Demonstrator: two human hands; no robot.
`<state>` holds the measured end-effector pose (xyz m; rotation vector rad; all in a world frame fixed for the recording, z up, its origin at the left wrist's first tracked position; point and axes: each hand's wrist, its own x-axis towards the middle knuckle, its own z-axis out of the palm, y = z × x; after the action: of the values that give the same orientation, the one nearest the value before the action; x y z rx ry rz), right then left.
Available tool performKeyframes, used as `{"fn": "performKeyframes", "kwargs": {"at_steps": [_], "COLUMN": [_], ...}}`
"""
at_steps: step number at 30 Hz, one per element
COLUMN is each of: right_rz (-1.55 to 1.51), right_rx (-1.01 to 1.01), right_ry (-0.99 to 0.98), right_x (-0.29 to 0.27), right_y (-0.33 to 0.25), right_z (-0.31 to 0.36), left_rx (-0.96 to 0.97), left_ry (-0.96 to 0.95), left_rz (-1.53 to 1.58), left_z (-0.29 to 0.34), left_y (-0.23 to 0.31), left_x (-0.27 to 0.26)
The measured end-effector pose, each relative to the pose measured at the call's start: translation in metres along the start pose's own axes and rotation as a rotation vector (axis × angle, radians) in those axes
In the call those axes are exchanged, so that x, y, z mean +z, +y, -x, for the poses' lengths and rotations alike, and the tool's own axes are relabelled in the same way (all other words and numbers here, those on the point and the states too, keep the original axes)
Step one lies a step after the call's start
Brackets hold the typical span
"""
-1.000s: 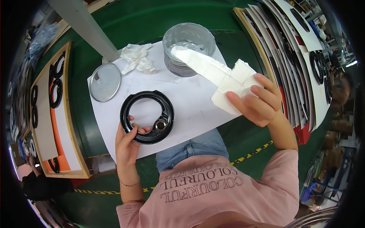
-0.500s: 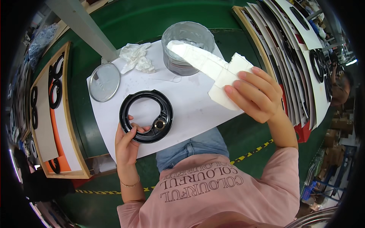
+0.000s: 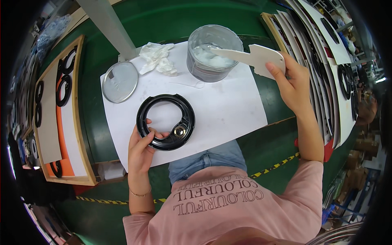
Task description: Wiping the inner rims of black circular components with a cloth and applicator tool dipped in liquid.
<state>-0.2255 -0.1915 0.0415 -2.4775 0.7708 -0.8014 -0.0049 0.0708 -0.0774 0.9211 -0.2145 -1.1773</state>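
Observation:
My left hand [image 3: 141,150] grips the lower left of a black ring-shaped part [image 3: 188,117], fingers through its opening and thumb on the rim. A small round metal piece [image 3: 179,130] sits in the wider lower right of the ring. In my right hand [image 3: 295,83] is a flat white spatula [image 3: 265,59], pinched by its broad end. Its narrow blade points left over the rim of a clear tub [image 3: 200,72]. White paste [image 3: 218,60] lies inside the tub; whether the blade touches it, I cannot tell.
White paper [image 3: 228,102] covers part of the green table. On it lie a round clear lid [image 3: 120,82], crumpled tissue [image 3: 159,59] and a thin wire loop [image 3: 199,85]. A wooden-framed tray [image 3: 77,139] with black rings stands left; stacked boards [image 3: 322,81] stand right; a grey post [image 3: 108,28] rises behind.
The spatula has turned from face-on to nearly edge-on, and my right hand has risen and shifted right. The paste in the tub shows more. The ring stays in my left hand.

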Motion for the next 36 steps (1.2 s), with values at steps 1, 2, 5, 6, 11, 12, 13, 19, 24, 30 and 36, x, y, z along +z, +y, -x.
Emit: {"fn": "performKeyframes", "kwargs": {"at_steps": [1, 2, 5, 6, 11, 12, 13, 19, 24, 30, 36], "right_rz": [0.007, 0.013, 0.080, 0.079, 0.625, 0.607, 0.605, 0.266, 0.062, 0.163, -0.137], "right_rx": [0.022, 0.045, -0.186, -0.187, -0.716, -0.695, -0.699, -0.080, -0.020, -0.061, 0.140], "right_ry": [-0.030, -0.061, 0.004, 0.003, -0.054, -0.072, -0.073, 0.036, -0.084, -0.142, -0.105], "right_x": [-0.001, -0.001, 0.008, 0.012, 0.017, 0.007, -0.002, -0.033, -0.022, -0.009, -0.003], "right_y": [-0.002, -0.004, -0.005, -0.003, -0.009, -0.011, -0.008, -0.017, -0.001, 0.002, 0.028], "right_z": [-0.002, -0.004, -0.001, 0.002, 0.027, 0.029, 0.029, 0.006, -0.035, -0.050, -0.061], "left_rx": [0.000, 0.001, -0.007, -0.003, 0.007, 0.009, 0.011, -0.004, 0.003, 0.025, 0.090], "left_ry": [0.001, 0.003, 0.003, -0.004, 0.007, 0.008, 0.009, -0.038, -0.067, -0.034, 0.028], "left_rz": [0.004, 0.005, -0.001, 0.007, 0.017, 0.020, 0.023, 0.015, -0.010, -0.063, -0.112], "left_z": [0.000, 0.001, 0.001, 0.001, 0.004, 0.005, 0.005, 0.005, 0.004, 0.008, 0.002], "left_y": [0.000, 0.000, 0.000, 0.000, 0.002, 0.003, 0.003, 0.004, 0.000, 0.001, 0.004], "left_x": [0.000, 0.000, 0.001, 0.000, -0.001, -0.001, -0.002, 0.004, 0.014, 0.009, 0.008]}}
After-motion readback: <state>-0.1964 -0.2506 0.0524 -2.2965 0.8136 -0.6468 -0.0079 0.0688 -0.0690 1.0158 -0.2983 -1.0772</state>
